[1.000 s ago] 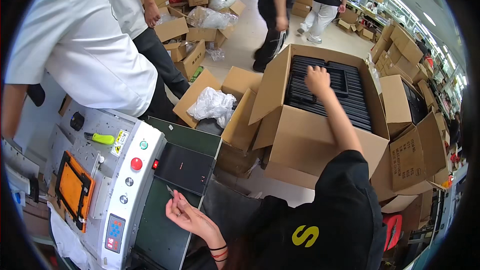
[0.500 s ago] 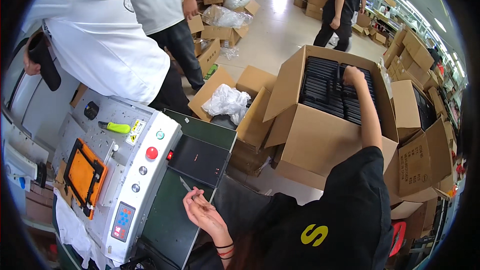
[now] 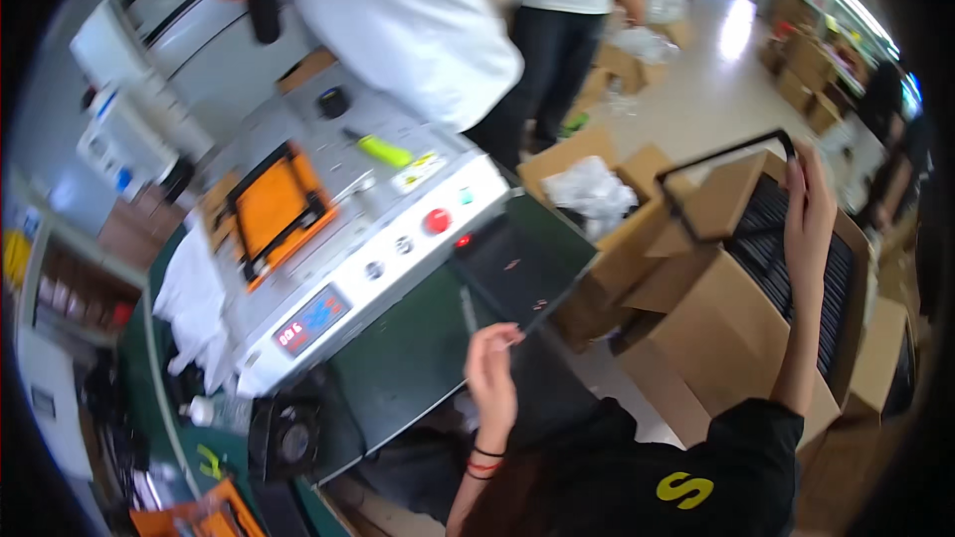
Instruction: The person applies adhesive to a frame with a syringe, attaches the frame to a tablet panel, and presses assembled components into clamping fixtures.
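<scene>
My right hand (image 3: pixel 811 214) is closed on the edge of a thin black rectangular frame (image 3: pixel 721 155), raised above an open cardboard box (image 3: pixel 711 333). Inside that box stand tight rows of similar black frames (image 3: pixel 828 313). In front of me, my left hand (image 3: pixel 491 373) pinches a slim grey metal tool (image 3: pixel 468 308), its tip pointing away; motion blur hides its exact kind. Just beyond that hand, a flat black panel (image 3: pixel 517 264) lies on the green work surface (image 3: pixel 418 363) against a white machine's control panel (image 3: pixel 373 273).
An orange fixture (image 3: pixel 279 204) with black bars sits on the machine's grey bed, near a yellow-green-handled knife (image 3: pixel 383 150). A person in white (image 3: pixel 398 30) leans over the far side. Another open box (image 3: pixel 637 174) holds white plastic bags. A black fan-like unit (image 3: pixel 286 438) stands at the near left.
My right hand has come up out of the box with a black frame. My left hand still holds the metal tool near the panel. The whole view has swung leftward.
</scene>
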`<state>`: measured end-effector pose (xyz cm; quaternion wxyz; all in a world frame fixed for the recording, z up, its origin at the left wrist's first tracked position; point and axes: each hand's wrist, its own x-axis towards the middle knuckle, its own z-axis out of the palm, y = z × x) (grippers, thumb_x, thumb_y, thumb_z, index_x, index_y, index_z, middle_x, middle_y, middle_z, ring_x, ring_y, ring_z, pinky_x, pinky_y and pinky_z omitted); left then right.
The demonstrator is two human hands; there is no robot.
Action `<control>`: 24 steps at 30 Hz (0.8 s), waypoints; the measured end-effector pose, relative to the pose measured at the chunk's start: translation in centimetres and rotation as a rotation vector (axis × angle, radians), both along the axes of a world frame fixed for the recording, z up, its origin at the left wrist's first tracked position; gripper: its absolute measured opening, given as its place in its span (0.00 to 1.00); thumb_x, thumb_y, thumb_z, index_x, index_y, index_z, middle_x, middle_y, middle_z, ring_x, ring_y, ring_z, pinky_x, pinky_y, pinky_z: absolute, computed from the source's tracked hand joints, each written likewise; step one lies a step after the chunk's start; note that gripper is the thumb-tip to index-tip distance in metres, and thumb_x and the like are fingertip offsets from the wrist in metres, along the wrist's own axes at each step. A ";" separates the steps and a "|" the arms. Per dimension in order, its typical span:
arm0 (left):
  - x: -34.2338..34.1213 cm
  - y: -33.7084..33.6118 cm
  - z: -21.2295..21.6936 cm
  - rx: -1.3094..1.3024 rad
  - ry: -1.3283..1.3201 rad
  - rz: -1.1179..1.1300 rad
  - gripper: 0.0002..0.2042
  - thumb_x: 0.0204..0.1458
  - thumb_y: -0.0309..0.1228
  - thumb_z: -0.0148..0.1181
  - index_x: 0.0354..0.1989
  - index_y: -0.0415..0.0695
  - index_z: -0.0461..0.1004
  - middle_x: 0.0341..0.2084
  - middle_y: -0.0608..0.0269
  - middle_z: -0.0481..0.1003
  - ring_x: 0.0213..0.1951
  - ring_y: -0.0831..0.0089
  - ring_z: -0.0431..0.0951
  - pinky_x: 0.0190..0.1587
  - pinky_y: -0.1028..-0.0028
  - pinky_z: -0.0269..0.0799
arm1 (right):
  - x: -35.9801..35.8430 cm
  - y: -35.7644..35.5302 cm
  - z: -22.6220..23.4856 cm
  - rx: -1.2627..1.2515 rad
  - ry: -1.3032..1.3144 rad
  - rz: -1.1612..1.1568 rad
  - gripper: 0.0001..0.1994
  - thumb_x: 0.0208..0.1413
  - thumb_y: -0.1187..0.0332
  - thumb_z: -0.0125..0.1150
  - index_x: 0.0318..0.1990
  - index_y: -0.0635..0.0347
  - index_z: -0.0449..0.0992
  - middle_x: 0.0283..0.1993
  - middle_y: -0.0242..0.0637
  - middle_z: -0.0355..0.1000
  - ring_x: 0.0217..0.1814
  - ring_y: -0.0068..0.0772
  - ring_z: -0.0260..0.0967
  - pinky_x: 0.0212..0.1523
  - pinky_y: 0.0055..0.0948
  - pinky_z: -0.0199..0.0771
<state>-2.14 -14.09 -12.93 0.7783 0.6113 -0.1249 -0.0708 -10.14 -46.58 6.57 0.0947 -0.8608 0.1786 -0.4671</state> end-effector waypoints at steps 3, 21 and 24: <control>-0.9 -0.7 1.8 -0.298 -0.151 -0.032 0.29 0.61 0.44 0.51 0.64 0.37 0.54 0.61 0.50 0.54 0.61 0.61 0.62 0.59 0.60 0.64 | 2.9 6.0 -3.1 0.410 0.101 0.472 0.12 0.64 0.71 0.47 0.50 0.64 0.73 0.24 0.30 0.63 0.28 0.17 0.61 0.29 0.19 0.60; -2.7 10.5 5.3 -0.423 0.271 0.160 0.12 0.67 0.38 0.39 0.42 0.43 0.65 0.13 0.72 0.54 0.11 0.85 0.50 0.15 0.81 0.45 | 11.5 27.9 -10.4 0.021 0.061 1.308 0.18 0.46 0.65 0.67 0.47 0.45 0.79 0.41 0.35 0.63 0.48 0.41 0.59 0.51 0.39 0.58; -1.9 13.4 4.9 -0.611 0.251 0.226 0.13 0.66 0.41 0.39 0.44 0.45 0.64 0.12 0.74 0.53 0.09 0.87 0.48 0.13 0.82 0.43 | 10.0 27.4 -11.9 0.038 0.024 1.382 0.17 0.42 0.65 0.69 0.43 0.44 0.81 0.35 0.30 0.63 0.40 0.35 0.58 0.43 0.36 0.58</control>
